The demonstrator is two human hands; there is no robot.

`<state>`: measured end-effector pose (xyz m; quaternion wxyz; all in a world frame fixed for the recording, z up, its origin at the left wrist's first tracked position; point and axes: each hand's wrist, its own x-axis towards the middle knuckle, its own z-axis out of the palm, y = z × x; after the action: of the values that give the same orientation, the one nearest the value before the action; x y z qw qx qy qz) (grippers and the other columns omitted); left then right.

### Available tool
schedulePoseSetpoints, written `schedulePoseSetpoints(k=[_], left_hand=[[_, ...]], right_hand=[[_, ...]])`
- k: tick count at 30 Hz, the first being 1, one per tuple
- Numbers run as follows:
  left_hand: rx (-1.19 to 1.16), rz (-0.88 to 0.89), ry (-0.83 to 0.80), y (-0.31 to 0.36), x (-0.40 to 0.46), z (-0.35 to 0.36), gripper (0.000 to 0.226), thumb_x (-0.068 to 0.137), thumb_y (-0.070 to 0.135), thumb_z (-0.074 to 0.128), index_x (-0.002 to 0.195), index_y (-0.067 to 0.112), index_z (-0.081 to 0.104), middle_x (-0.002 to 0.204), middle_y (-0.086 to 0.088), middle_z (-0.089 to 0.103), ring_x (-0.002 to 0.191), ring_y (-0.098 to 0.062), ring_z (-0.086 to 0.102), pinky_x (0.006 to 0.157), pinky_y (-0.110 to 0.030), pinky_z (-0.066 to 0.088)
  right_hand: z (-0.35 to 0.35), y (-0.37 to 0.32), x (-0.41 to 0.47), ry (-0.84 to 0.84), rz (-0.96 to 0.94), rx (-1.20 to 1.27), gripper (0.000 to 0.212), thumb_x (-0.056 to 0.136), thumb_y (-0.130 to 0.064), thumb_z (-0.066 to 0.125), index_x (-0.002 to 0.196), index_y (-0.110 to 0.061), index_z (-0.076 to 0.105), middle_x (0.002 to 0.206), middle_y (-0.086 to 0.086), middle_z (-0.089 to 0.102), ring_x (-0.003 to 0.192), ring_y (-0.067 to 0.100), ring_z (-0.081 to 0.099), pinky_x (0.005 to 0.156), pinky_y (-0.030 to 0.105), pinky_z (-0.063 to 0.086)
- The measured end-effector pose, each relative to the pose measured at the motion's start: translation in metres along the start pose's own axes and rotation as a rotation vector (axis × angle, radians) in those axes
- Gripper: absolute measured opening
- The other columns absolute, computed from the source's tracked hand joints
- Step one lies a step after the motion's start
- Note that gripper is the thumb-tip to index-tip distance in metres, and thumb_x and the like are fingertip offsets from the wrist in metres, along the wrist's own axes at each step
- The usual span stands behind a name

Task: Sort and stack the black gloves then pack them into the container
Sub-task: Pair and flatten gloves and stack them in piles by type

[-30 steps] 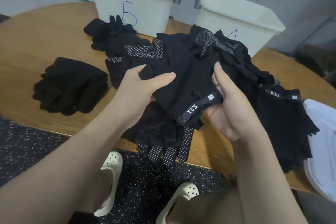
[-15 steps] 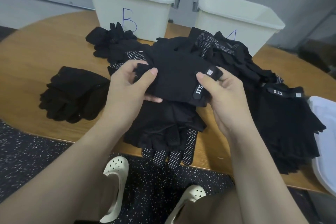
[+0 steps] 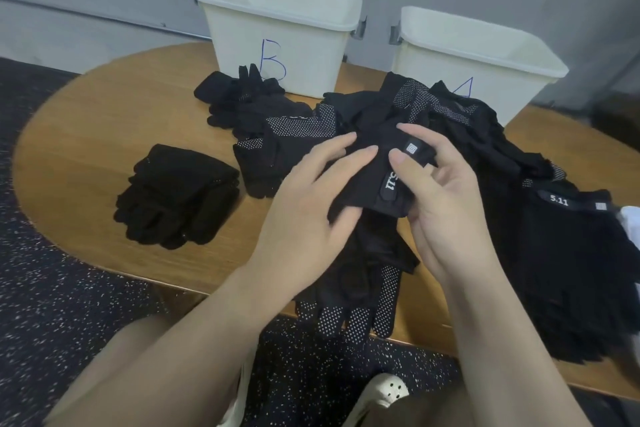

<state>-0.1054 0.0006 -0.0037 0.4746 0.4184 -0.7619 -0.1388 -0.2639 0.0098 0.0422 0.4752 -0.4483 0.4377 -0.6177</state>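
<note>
A black glove with a 5.11 cuff strap is held between both hands above the table's front. My left hand lies over its left part with fingers stretched across the fabric. My right hand pinches the cuff by the strap, thumb on top. A loose heap of black gloves spreads behind and to the right. Under the hands lies a dotted-palm glove whose fingers hang over the table edge. A neat stack of black gloves sits at the left. Two white containers stand behind: B and A.
The oval wooden table has bare wood at its left. A second pile with a 5.11 strap lies at the right edge beside a white object. Speckled dark floor and white clogs show below.
The view has tilted up and the hands have moved away from my body over the heap. The glove is bunched tighter, and my right thumb now presses on its strap.
</note>
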Motion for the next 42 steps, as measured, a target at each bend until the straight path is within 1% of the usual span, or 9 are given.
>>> schedulePoseSetpoints(k=[4,8,13,17,23,27,34,38,42], left_hand=[[-0.087,0.002,0.121,0.004,0.004,-0.004,0.042,0.094,-0.001,0.065,0.134,0.013,0.067,0.142,-0.002,0.058,0.130,-0.002,0.053,0.110,-0.019,0.041],[-0.142,0.048,0.213,0.006,0.004,-0.012,0.038,0.090,-0.008,0.057,0.122,0.004,0.071,0.126,-0.006,0.068,0.123,-0.013,0.062,0.106,-0.027,0.047],[-0.221,-0.033,0.269,0.006,0.004,-0.027,0.037,0.091,-0.013,0.057,0.121,0.005,0.071,0.115,-0.002,0.073,0.114,-0.011,0.067,0.098,-0.028,0.052],[-0.301,-0.084,0.244,0.011,0.004,-0.043,0.026,0.099,-0.002,0.059,0.118,0.009,0.073,0.111,0.006,0.075,0.109,-0.007,0.069,0.094,-0.025,0.055],[-0.425,-0.186,0.091,0.009,0.000,-0.068,0.010,0.096,0.018,0.068,0.091,0.023,0.074,0.075,0.009,0.066,0.076,0.000,0.060,0.068,-0.020,0.048],[-0.499,-0.369,0.020,-0.009,0.000,-0.065,0.014,0.094,0.021,0.072,0.096,0.007,0.074,0.088,-0.011,0.075,0.087,-0.025,0.073,0.075,-0.038,0.061],[-0.455,-0.699,-0.192,-0.036,0.007,-0.051,0.010,0.096,0.022,0.072,0.093,0.015,0.079,0.087,0.003,0.080,0.088,-0.013,0.077,0.089,-0.038,0.060],[-0.316,-0.660,-0.258,-0.037,0.004,-0.049,0.019,0.098,0.025,0.068,0.083,0.017,0.075,0.073,0.011,0.076,0.072,-0.001,0.073,0.075,-0.025,0.059],[-0.091,-0.642,-0.245,-0.043,0.000,-0.048,0.037,0.097,0.028,0.069,0.063,0.024,0.055,0.042,0.017,0.049,0.044,0.004,0.048,0.049,-0.010,0.035]], right_hand=[[0.002,0.001,0.002,-0.005,-0.021,0.033,0.041,0.095,-0.044,0.061,0.120,-0.013,0.070,0.114,0.019,0.071,0.099,0.029,0.066,0.092,0.053,0.055],[-0.005,-0.001,0.001,-0.117,-0.068,0.132,0.051,0.091,-0.023,0.031,0.121,-0.001,0.066,0.096,0.010,0.069,0.078,0.017,0.057,0.068,0.036,0.043],[-0.001,0.005,-0.005,-0.125,-0.276,-0.296,0.045,0.077,-0.006,0.055,0.118,-0.020,0.069,0.116,0.007,0.066,0.104,0.025,0.062,0.085,0.051,0.053],[0.006,0.004,-0.011,-0.153,-0.462,-0.456,0.039,0.088,-0.022,0.070,0.126,-0.029,0.064,0.129,0.004,0.061,0.117,0.027,0.060,0.097,0.054,0.051],[0.013,-0.003,-0.020,-0.180,-0.336,-0.344,0.006,0.094,-0.022,0.070,0.089,-0.023,0.074,0.080,0.008,0.071,0.073,0.038,0.061,0.070,0.041,0.053],[0.014,-0.001,-0.019,-0.214,-0.108,-0.374,0.040,0.101,-0.022,0.066,0.072,0.001,0.049,0.046,0.016,0.046,0.037,0.028,0.038,0.044,0.028,0.036],[0.003,0.015,0.003,-0.158,0.172,-0.575,0.030,0.098,-0.032,0.067,0.089,-0.004,0.067,0.060,0.011,0.054,0.035,0.017,0.040,0.041,0.023,0.034],[-0.001,0.017,0.007,-0.153,0.206,-0.625,0.025,0.097,-0.033,0.069,0.085,-0.011,0.070,0.056,0.003,0.056,0.037,0.013,0.043,0.041,0.022,0.036],[0.001,0.022,0.010,-0.225,0.242,-0.679,0.016,0.095,-0.030,0.072,0.083,-0.019,0.070,0.071,-0.004,0.070,0.047,0.008,0.053,0.045,0.025,0.044]])
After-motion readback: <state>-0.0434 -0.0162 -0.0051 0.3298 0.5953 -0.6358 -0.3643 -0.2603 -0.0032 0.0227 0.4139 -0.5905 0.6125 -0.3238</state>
